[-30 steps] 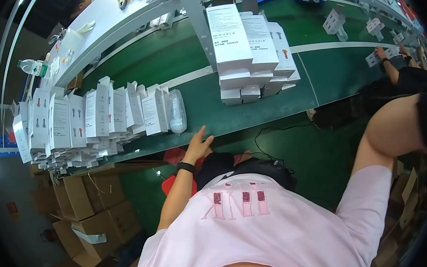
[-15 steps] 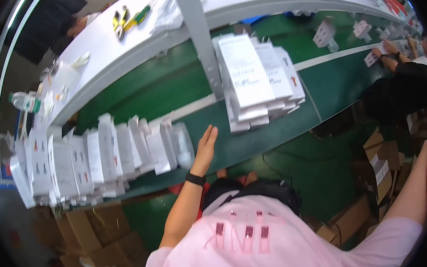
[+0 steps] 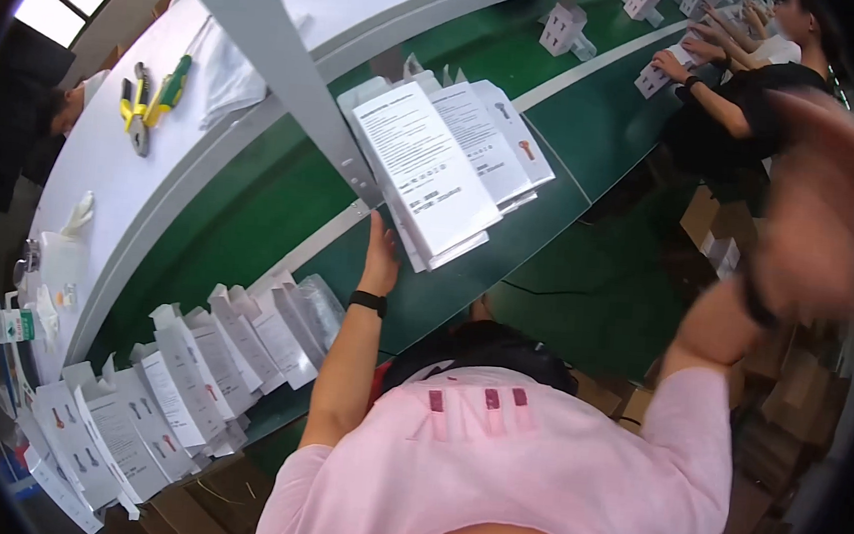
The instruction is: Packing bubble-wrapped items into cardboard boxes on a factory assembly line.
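Observation:
My left hand (image 3: 380,261) is held edge-on over the green work surface, its fingers stretched out and holding nothing. Just right of it lies a pile of flat white printed cartons (image 3: 429,177), their end flaps standing up; whether the hand touches them I cannot tell. To its lower left, a long row of similar white cartons (image 3: 177,378) leans along the surface, some with open flaps. A clear plastic-wrapped item (image 3: 318,309) rests at the near end of that row. My right hand (image 3: 815,237) is raised at the far right, smeared by motion, its fingers unreadable.
A grey metal post (image 3: 273,54) rises beside the pile. Pliers (image 3: 136,114) and a bottle (image 3: 6,325) lie on the white shelf (image 3: 84,160). Co-workers (image 3: 731,100) handle cartons at the upper right. Brown cardboard boxes (image 3: 798,397) stand on the floor at right.
My right hand has come up into view at the right from the picture's edge. The view has shifted, so the pile and row appear further left. My left hand stays near the pile.

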A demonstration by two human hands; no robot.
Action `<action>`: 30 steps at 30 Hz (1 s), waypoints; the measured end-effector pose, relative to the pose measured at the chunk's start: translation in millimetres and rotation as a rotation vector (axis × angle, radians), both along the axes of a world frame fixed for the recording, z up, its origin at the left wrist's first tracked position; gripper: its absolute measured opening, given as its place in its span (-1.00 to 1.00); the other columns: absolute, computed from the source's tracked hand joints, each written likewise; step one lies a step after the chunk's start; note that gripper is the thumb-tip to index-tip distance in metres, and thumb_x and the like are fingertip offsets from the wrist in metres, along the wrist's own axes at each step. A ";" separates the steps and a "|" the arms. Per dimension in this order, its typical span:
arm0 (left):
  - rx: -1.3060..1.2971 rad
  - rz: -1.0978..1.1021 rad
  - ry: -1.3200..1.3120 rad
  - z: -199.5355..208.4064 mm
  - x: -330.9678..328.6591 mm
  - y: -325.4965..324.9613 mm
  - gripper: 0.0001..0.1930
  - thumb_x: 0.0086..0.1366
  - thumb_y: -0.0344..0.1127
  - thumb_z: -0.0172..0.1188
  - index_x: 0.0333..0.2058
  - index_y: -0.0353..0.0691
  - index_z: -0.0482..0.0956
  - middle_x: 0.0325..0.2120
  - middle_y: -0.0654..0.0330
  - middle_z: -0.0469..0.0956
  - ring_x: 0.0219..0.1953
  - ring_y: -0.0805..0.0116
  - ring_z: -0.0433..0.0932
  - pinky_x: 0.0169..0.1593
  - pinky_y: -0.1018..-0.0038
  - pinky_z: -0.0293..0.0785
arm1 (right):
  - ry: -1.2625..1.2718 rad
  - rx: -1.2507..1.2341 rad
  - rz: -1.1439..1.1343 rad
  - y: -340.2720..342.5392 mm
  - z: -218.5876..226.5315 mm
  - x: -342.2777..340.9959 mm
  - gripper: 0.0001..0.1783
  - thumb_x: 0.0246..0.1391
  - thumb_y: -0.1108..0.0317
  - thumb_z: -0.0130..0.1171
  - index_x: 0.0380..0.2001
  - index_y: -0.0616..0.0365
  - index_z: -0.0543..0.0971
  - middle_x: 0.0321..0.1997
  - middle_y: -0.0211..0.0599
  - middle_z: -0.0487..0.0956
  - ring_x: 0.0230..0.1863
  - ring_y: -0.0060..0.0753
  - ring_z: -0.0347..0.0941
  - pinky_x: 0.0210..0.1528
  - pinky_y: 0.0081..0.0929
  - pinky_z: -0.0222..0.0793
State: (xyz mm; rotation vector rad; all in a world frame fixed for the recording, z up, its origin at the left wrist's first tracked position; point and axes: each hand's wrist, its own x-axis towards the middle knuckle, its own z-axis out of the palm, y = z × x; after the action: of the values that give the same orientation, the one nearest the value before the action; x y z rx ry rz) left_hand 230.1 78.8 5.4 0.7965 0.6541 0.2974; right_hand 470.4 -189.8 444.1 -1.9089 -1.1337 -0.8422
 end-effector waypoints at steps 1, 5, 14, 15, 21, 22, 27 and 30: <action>0.001 0.046 0.046 -14.4 9.6 -6.3 0.12 0.14 0.58 -0.17 0.41 -0.13 -0.25 0.42 -0.01 -0.18 0.45 0.10 -0.24 0.39 -0.01 -0.41 | 0.054 -0.090 0.210 26.4 -47.1 28.1 -0.70 0.25 0.35 -0.05 -0.07 0.15 0.59 -0.16 -0.32 0.62 -0.11 -0.42 0.47 0.01 -0.46 0.34; -0.118 0.135 0.127 57.6 43.6 -38.4 -0.39 0.44 0.08 -0.12 0.26 -0.27 0.21 0.17 0.06 0.38 0.17 0.20 0.39 0.18 0.32 0.36 | 1.202 -0.208 0.174 51.5 -363.2 137.5 -0.26 0.24 -0.11 0.02 0.14 0.42 0.40 0.21 -0.08 0.43 0.24 -0.31 0.31 0.23 -0.48 0.18; 0.112 0.111 -0.050 -70.5 48.1 -52.2 -0.49 0.47 -0.08 -0.11 0.23 -0.31 0.25 0.12 0.04 0.42 0.09 0.20 0.45 0.12 0.38 0.43 | 1.946 -0.117 0.451 86.0 -424.8 151.9 -0.36 0.31 -0.14 -0.11 0.15 0.20 0.41 0.03 -0.31 0.50 0.02 -0.50 0.41 0.11 -0.54 0.28; 0.170 0.101 -0.039 -66.0 63.1 -55.8 -0.49 0.47 -0.08 -0.12 0.23 -0.31 0.25 0.12 0.04 0.42 0.09 0.21 0.45 0.13 0.38 0.42 | 1.942 -0.153 0.427 79.9 -426.3 164.8 -0.40 0.31 -0.12 -0.08 0.12 0.19 0.42 -0.05 -0.35 0.52 -0.05 -0.52 0.43 0.05 -0.56 0.32; -0.112 0.164 -0.102 -6.8 170.6 -73.7 -0.20 0.34 0.37 -0.21 0.31 -0.14 0.11 0.16 0.16 0.32 0.18 0.30 0.31 0.24 0.33 0.26 | 1.966 -0.045 0.309 33.7 -459.4 252.7 -0.56 0.27 0.07 0.08 -0.01 0.21 0.46 -0.20 -0.45 0.53 -0.14 -0.53 0.45 -0.08 -0.52 0.41; -0.104 0.151 -0.127 -22.5 182.9 -76.3 -0.22 0.37 0.33 -0.19 0.32 -0.15 0.06 0.19 0.16 0.27 0.21 0.31 0.26 0.25 0.35 0.22 | 1.956 -0.059 0.307 28.6 -457.5 264.4 -0.56 0.26 0.07 0.08 -0.01 0.22 0.46 -0.20 -0.44 0.53 -0.15 -0.52 0.46 -0.09 -0.52 0.41; 0.016 0.122 0.035 7.4 241.2 -93.1 -0.02 0.30 0.43 -0.20 0.39 -0.25 -0.17 0.39 0.10 -0.05 0.39 0.25 -0.03 0.39 0.37 -0.08 | 1.899 -0.052 0.240 -24.9 -449.5 302.3 -0.57 0.25 0.08 0.09 -0.02 0.22 0.47 -0.22 -0.41 0.55 -0.17 -0.51 0.48 -0.12 -0.51 0.43; 0.015 0.094 0.071 9.0 246.1 -93.3 0.03 0.30 0.40 -0.15 0.38 -0.32 -0.33 0.42 0.03 -0.24 0.44 0.21 -0.21 0.42 0.36 -0.22 | 1.873 -0.036 0.211 -65.3 -444.1 301.4 -0.57 0.25 0.09 0.10 -0.02 0.23 0.47 -0.22 -0.39 0.56 -0.19 -0.50 0.49 -0.14 -0.51 0.44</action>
State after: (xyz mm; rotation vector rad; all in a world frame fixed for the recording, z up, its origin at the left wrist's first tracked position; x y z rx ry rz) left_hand 476.2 -14.4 14.4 0.7946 0.7581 0.3610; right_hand 771.8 -255.1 0.0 -1.5531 -0.0746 1.0380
